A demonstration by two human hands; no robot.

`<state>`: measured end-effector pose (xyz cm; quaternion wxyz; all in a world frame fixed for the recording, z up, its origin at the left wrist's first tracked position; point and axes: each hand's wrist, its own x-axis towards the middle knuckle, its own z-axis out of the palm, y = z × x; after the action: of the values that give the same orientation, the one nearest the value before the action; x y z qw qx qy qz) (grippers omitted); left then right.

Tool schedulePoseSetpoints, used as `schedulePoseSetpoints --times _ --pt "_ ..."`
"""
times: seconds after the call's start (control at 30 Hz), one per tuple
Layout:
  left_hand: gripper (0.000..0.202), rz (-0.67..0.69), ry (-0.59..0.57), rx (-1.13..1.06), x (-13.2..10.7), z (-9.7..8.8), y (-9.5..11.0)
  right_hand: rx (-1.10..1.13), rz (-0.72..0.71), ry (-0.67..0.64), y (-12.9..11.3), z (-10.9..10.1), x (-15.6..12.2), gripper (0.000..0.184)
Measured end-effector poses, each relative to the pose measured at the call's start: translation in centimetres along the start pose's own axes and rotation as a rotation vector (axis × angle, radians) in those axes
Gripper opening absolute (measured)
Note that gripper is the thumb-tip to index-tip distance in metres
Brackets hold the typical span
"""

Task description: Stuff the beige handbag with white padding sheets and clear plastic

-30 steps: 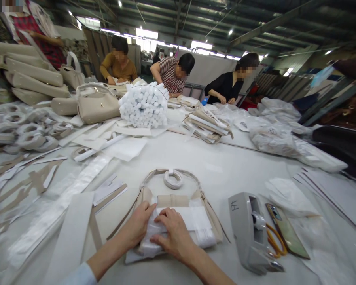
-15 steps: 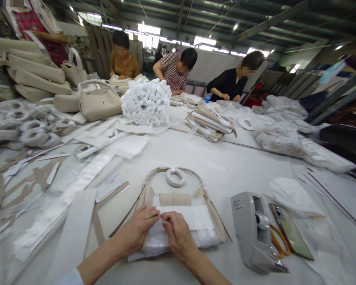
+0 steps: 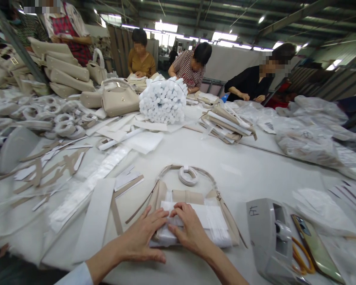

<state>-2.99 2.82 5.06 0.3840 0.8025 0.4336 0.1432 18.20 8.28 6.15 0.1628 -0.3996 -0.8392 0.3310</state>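
Observation:
A beige handbag (image 3: 187,196) lies on the table in front of me, its shoulder strap arched away from me. White wrapping sheet (image 3: 215,223) covers the middle of the bag. Inside the strap's arch sits a small wrapped coil (image 3: 187,175). My left hand (image 3: 145,233) rests on the left part of the wrapping, fingers stretched out and thumb apart. Close beside it, my right hand (image 3: 191,229) touches the wrapping with bent fingers, its thumb held away from them. Neither hand grips anything that I can see.
At the right are a grey tape dispenser (image 3: 264,237), yellow-handled scissors (image 3: 302,257) and a phone (image 3: 317,247). White and beige strips (image 3: 68,162) lie to the left. Farther back stand a bundle of white rolls (image 3: 163,101) and beige bags (image 3: 120,99). Several people work beyond the table.
My view has swung left, so things appear farther right. The left thumb has spread from its fingers, and the right fingers and thumb have opened apart. The bag stays under both hands.

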Motion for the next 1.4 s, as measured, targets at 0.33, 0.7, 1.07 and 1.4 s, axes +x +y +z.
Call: schedulePoseSetpoints --times 0.33,0.7,1.07,1.4 --pt "0.083 -0.002 0.021 0.12 -0.1 1.1 -0.9 0.111 -0.29 0.103 -1.4 0.5 -3.4 0.015" --pt "0.085 -0.003 -0.005 0.198 -1.4 2.0 -0.4 0.174 -0.334 0.03 -2.0 2.5 -8.0 0.024" --pt "0.059 -0.024 0.038 0.299 -1.8 2.9 0.1 0.053 -0.397 0.008 -2.1 4.4 -9.8 0.02" --pt "0.078 0.088 0.148 0.558 -2.1 4.8 -1.3 -0.036 -0.252 0.054 -3.6 0.3 -8.0 0.029"
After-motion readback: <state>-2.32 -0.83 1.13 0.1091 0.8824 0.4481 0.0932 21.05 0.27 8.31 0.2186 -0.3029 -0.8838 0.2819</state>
